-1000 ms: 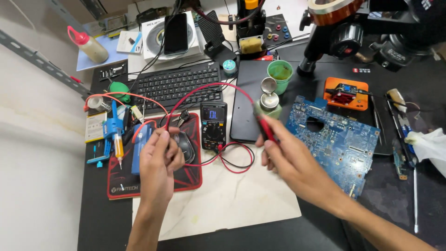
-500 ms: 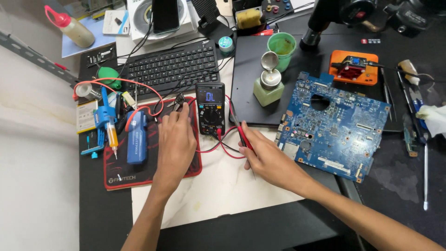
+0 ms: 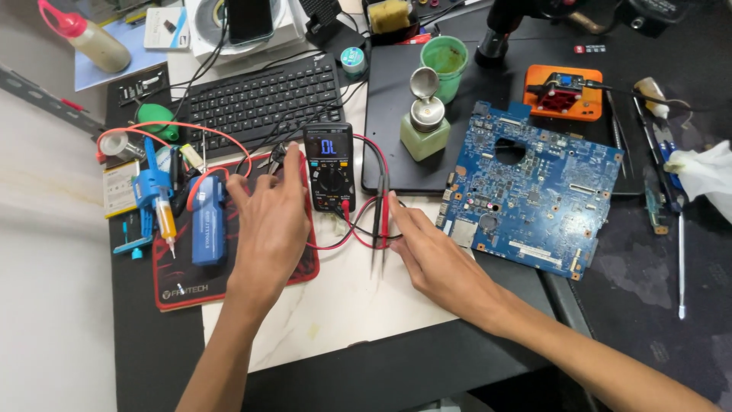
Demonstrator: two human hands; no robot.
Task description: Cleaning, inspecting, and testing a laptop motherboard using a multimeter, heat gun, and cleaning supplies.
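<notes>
From the head camera, looking down on the crowded work table (image 3: pixel 358 320), the left hand (image 3: pixel 268 221) lies flat on the red mat (image 3: pixel 183 282), its fingers spread and holding nothing; the fingertips are just beside the black multimeter (image 3: pixel 329 164), which stands between the two hands with its display lit. The right hand (image 3: pixel 435 255) rests on the white sheet (image 3: pixel 335 305), fingers loosely open, and its forefinger touches the two test probes (image 3: pixel 381 221), one red and one black, which lie side by side on the sheet. It does not pinch them. Near this hand, on its right, lies the blue circuit board (image 3: pixel 534 187). A black keyboard (image 3: pixel 263 95) sits behind the multimeter.
</notes>
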